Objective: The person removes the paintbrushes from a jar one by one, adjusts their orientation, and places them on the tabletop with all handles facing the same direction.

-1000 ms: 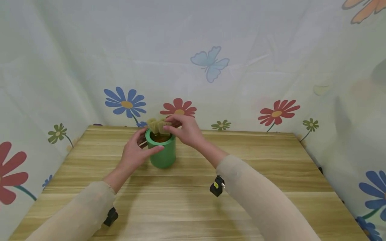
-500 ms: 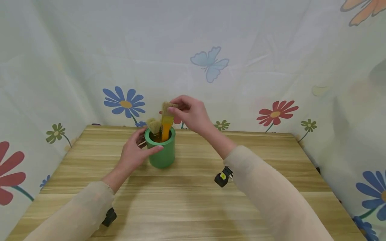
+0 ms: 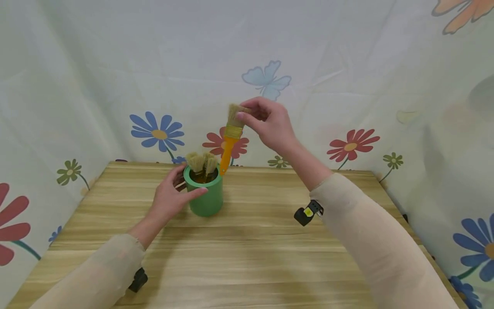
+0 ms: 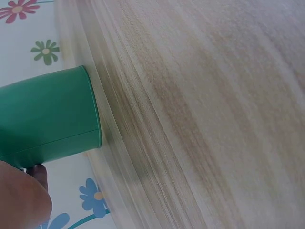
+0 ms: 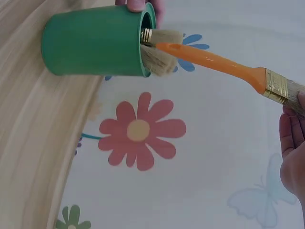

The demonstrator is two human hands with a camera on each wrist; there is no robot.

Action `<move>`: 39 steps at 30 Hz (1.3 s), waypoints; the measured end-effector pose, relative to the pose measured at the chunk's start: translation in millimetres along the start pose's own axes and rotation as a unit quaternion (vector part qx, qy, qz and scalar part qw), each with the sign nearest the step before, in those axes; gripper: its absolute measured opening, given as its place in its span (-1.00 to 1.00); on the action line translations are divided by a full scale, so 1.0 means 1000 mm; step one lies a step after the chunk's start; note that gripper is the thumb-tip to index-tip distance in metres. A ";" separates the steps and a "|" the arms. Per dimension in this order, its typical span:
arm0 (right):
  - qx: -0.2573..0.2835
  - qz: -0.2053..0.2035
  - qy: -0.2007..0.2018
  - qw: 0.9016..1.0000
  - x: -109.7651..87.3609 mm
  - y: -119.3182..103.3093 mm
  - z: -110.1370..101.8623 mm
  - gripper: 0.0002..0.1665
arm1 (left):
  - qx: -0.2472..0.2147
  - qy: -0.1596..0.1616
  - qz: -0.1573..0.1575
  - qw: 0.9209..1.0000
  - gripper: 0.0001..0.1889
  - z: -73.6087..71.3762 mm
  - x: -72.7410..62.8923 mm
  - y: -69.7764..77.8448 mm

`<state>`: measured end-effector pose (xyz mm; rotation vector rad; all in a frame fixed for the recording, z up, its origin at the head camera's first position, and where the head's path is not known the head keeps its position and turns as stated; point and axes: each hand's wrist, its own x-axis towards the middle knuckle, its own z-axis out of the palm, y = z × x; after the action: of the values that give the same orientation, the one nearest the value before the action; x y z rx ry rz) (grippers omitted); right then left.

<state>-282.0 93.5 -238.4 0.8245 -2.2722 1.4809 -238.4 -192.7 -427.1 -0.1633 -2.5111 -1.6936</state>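
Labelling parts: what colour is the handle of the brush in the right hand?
Orange handle; it shows best in the right wrist view.

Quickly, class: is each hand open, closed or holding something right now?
Left hand: holding the green pot.
Right hand: holding the orange-handled brush by its bristles.

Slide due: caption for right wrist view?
Right hand pinches an orange-handled paintbrush by its bristles near a green cylindrical pot holding two more brushes.

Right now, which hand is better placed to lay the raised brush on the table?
Probably the right hand: it pinches that brush by its bristles, while the left hand holds the cup.
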 end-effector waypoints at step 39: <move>-0.026 0.180 -0.149 0.972 -0.074 0.115 0.015 -0.75 | 0.008 -0.001 0.001 1.000 0.13 -0.001 0.002 -0.001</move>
<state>-292.9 136.3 -368.8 0.6836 -2.7921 1.5174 -240.1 -194.3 -427.8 -0.1653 -2.5256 -1.6724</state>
